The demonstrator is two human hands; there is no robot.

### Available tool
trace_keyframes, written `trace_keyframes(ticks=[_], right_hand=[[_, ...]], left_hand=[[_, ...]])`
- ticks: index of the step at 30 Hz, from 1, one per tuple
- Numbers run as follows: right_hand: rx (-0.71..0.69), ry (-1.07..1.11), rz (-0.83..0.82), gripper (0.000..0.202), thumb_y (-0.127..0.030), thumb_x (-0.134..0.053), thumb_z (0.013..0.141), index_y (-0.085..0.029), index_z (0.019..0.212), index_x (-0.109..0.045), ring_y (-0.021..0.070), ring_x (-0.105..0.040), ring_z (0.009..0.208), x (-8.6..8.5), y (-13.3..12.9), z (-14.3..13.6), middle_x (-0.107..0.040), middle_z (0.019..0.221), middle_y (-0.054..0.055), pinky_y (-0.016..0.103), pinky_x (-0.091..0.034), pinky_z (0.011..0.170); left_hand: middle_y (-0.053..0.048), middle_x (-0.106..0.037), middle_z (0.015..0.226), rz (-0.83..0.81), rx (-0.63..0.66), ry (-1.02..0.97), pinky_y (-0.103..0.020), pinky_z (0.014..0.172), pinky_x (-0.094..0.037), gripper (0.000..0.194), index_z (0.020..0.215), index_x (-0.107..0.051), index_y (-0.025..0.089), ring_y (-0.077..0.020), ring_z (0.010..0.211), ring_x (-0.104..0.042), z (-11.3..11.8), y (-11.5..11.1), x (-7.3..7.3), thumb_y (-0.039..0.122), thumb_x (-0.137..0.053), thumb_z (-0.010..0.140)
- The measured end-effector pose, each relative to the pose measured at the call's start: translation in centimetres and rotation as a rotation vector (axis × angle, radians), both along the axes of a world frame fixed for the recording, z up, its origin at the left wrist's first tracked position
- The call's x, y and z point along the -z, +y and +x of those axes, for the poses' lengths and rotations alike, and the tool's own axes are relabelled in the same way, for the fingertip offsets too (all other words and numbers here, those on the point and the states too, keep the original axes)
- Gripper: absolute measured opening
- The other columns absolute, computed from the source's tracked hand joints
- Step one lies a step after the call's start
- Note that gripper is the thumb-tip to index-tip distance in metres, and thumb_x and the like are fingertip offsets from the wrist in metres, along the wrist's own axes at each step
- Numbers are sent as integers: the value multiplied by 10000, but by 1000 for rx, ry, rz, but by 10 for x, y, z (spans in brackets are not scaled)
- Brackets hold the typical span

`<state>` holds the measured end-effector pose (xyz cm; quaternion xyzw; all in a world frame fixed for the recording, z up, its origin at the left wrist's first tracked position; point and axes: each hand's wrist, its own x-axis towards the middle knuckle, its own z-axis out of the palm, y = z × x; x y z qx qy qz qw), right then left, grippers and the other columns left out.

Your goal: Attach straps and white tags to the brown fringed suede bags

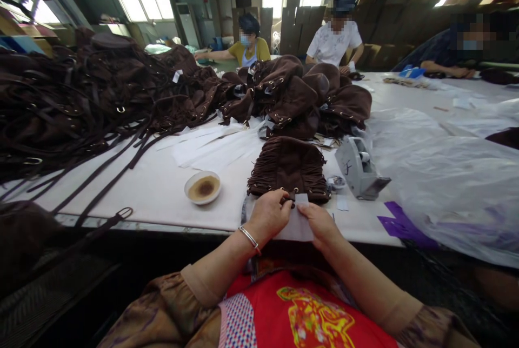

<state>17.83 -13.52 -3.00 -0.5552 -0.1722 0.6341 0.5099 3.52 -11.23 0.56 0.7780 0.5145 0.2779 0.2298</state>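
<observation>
The left hand pinches a small dark piece between thumb and fingertips, while the right hand nips a white slip between thumb and index finger. The two hands sit close together, presumably because both pieces are small and need fine control; what joins them, if anything, cannot be told. A white sheet shows between and below the hands, at the near edge of the table.

Just beyond the fingers lies a fringed brown bag, flat on the table, its row of metal rings turned toward the person, which seems to keep that edge within easy reach. To its right stands a tape dispenser, with a pale tag near it, likely set there for the right hand. On the left, apart from the bag, a shallow bowl holds something tan with a darker middle, clear of the fabric, perhaps to avoid stains.

Farther out, white strips lie in front of a heap of brown bags, stacked back seemingly to free working room. A larger pile fills the left, straps trailing over the table. Plastic film and a purple strip occupy the right. Across the table, three co-workers are at work.
</observation>
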Motion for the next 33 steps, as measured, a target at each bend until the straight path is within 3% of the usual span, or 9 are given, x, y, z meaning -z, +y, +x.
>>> trace_keyframes(ticks=[5,9,13,16,19,21,24,29,33], right_hand=[[29,7,16,117,-212,-649,650,-178,760,-667,172,-587,517,0,-1,-2,-669,587,13,286,-497,530],[-45,-59,47,144,-278,-670,675,-197,794,-663,183,-604,573,0,3,2,-680,636,12,296,-499,573],[-378,-207,62,305,-385,-715,671,-162,877,-684,167,-601,607,-3,1,24,-692,696,13,269,-466,581],[-653,-320,89,328,-406,-722,683,-130,858,-698,118,-541,545,-6,5,39,-674,670,3,221,-390,526],[-779,-389,90,266,-381,-728,692,-133,784,-697,92,-479,492,-8,13,43,-635,596,-18,207,-332,487],[-744,-407,74,249,-370,-753,678,-137,732,-684,86,-458,474,-9,18,44,-615,560,-24,206,-315,472],[-551,-273,55,279,-360,-782,667,-142,817,-695,107,-526,517,-13,14,48,-670,646,5,216,-379,503],[-230,140,53,381,-423,-685,753,-181,1048,-679,259,-679,914,-14,-26,46,-729,1032,109,369,-536,772],[-76,152,9,330,-338,-671,726,-195,1024,-663,295,-680,951,-3,-49,21,-739,994,100,402,-557,786]], left_hand=[[-38,-723,897,-76,-52,-70,-287,791,-504,163,976,-676,199,-172,805,-657,-1,-1,5,268,-585,858],[-55,-716,905,-140,-95,-112,-286,773,-497,185,961,-664,193,-182,822,-650,-3,2,10,328,-582,865],[-65,-715,866,-275,-129,-130,-271,684,-475,313,951,-672,169,-187,770,-639,-5,11,12,451,-626,822],[-51,-696,760,-438,-90,-102,-248,577,-420,315,830,-700,155,-174,682,-608,-2,17,12,462,-637,791],[-25,-664,703,-538,-47,-126,-226,516,-365,281,762,-699,146,-143,621,-552,1,18,13,422,-645,772],[-11,-645,682,-605,-7,-178,-212,487,-335,247,786,-703,133,-118,581,-510,1,17,14,372,-645,766],[-10,-655,710,-657,18,-259,-199,480,-332,209,864,-717,123,-103,574,-498,0,15,19,281,-642,748],[-29,-699,802,-618,-55,-275,-202,527,-378,198,884,-725,142,-124,649,-560,0,13,29,258,-631,753],[-42,-708,826,-583,-45,-215,-231,591,-445,199,912,-714,146,-151,686,-600,3,10,31,265,-611,790]])
